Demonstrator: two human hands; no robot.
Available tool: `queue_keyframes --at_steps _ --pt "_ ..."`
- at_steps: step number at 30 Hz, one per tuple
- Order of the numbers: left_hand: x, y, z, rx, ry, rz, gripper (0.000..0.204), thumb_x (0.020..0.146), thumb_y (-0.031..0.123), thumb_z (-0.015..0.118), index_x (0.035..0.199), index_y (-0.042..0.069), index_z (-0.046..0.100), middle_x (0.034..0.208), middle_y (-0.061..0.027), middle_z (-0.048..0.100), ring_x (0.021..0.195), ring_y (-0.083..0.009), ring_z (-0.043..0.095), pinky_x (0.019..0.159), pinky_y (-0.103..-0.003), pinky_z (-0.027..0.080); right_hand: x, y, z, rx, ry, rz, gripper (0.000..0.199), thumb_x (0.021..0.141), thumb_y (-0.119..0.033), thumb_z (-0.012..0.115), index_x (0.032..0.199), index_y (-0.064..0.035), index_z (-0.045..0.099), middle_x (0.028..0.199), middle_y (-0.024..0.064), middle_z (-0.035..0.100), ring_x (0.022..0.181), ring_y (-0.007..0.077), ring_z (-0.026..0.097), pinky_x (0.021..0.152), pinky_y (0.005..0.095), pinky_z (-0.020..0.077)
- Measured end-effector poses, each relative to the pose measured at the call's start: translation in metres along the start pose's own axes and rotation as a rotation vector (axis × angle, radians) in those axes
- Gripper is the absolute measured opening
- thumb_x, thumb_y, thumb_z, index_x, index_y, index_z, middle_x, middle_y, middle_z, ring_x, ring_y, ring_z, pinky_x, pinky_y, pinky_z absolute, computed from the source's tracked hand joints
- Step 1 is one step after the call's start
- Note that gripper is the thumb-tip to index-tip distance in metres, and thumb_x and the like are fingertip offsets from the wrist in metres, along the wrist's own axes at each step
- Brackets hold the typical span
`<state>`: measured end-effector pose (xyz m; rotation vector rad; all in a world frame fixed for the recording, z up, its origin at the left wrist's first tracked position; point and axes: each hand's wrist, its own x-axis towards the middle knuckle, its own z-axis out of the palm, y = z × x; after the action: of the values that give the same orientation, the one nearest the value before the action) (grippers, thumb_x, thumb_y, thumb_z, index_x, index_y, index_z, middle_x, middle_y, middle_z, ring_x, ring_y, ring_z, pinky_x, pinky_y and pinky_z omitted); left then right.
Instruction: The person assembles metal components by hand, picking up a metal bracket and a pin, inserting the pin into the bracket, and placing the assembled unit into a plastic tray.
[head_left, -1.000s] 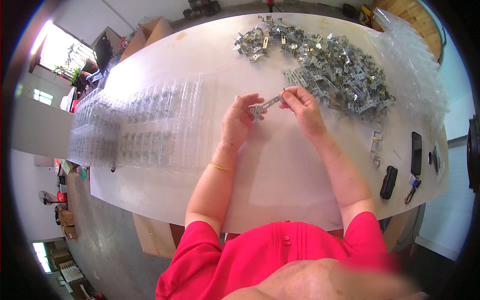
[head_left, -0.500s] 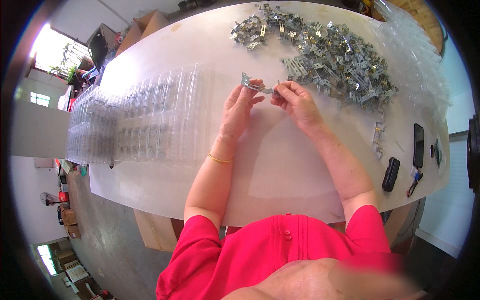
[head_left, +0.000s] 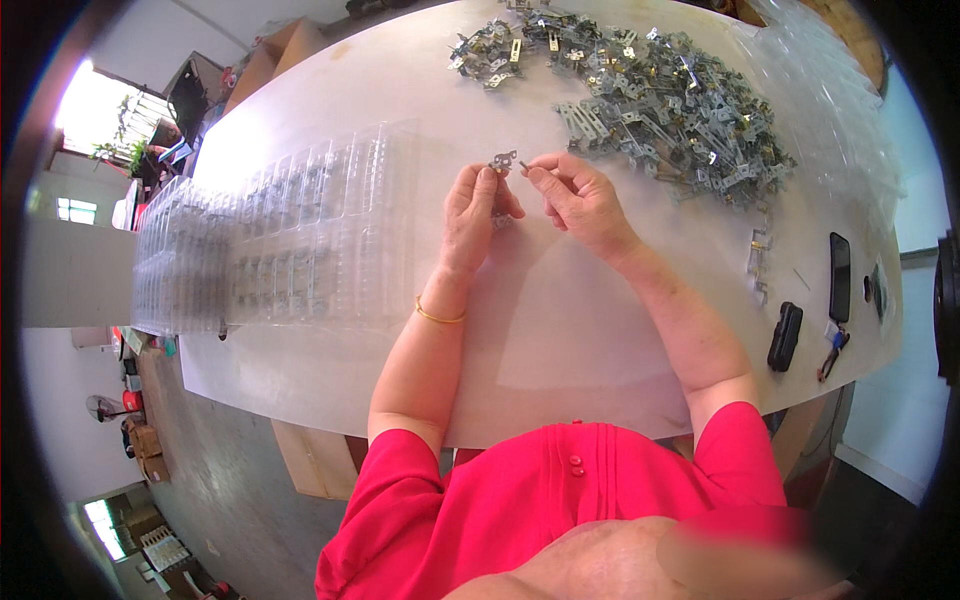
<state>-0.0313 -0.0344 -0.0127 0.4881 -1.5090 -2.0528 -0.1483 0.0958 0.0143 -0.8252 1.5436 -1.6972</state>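
Observation:
My left hand (head_left: pixel 468 222) is closed around a small silvery metal bracket (head_left: pixel 504 160), whose notched end sticks up past the thumb. Part of the bracket is hidden behind the fingers. Close beside it, my right hand (head_left: pixel 588 208) pinches a thin, dark, rod-like piece (head_left: pixel 524 169) between thumb and forefinger. Its tip points at the bracket's upper end; whether the two touch, I cannot tell. Both hands are over the middle of the white table (head_left: pixel 560 330). Beyond the right hand lies a big heap of similar metal brackets (head_left: pixel 680 115).
Stacked clear plastic trays (head_left: pixel 300 235) holding brackets stand at the left. More clear trays (head_left: pixel 830 120) lie at the far right. Near the right edge are a single bracket (head_left: pixel 758 262), a black phone (head_left: pixel 839 277), a black case (head_left: pixel 785 337) and keys (head_left: pixel 832 350).
My left hand has turned the bracket from lying sideways between both hands to end-up. My right hand has shifted slightly left and up, its rod-like piece now at the bracket's top.

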Motion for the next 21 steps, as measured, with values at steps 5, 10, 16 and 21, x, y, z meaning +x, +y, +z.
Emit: queue_keyframes --at_steps 5,10,16,21 --pt "-0.0011 0.0003 0.0030 0.132 0.003 0.029 0.022 0.106 0.022 0.047 0.104 0.001 0.055 0.075 -0.0007 0.055 0.062 -0.0081 0.055 0.057 -0.023 0.047 -0.0027 -0.0009 0.0045 -0.113 0.047 -0.122 0.017 0.098 -0.023 0.063 0.102 -0.0066 0.067 0.073 -0.0035 0.061 0.061 0.0040 0.052 0.054 0.0215 0.0437" --pt "-0.0025 -0.0036 0.0014 0.236 -0.002 0.038 0.021 0.105 0.021 0.049 0.105 0.002 0.057 0.079 0.0000 0.055 0.061 -0.0074 0.054 0.054 -0.022 0.046 -0.0019 0.0003 0.0028 -0.147 0.049 -0.133 0.018 0.098 -0.023 0.063 0.100 -0.0057 0.066 0.072 -0.0040 0.060 0.061 0.0044 0.051 0.055 0.0219 0.0429" --pt "-0.0042 0.0018 0.0069 0.342 0.048 0.067 0.021 0.105 0.021 0.050 0.103 0.002 0.058 0.078 0.0007 0.054 0.059 -0.0052 0.050 0.050 -0.020 0.043 -0.0012 0.0016 0.0007 -0.227 0.070 -0.137 0.018 0.098 -0.023 0.064 0.098 -0.0049 0.065 0.069 -0.0020 0.059 0.061 0.0047 0.051 0.054 0.0228 0.0422" --pt "-0.0033 -0.0035 0.0030 0.362 0.078 0.125 0.018 0.104 0.018 0.052 0.102 0.002 0.059 0.076 0.0012 0.053 0.060 -0.0042 0.049 0.050 -0.020 0.042 -0.0022 0.0013 0.0034 -0.241 0.107 -0.144 0.019 0.097 -0.022 0.064 0.105 -0.0051 0.062 0.066 -0.0007 0.058 0.060 0.0052 0.051 0.054 0.0235 0.0420"
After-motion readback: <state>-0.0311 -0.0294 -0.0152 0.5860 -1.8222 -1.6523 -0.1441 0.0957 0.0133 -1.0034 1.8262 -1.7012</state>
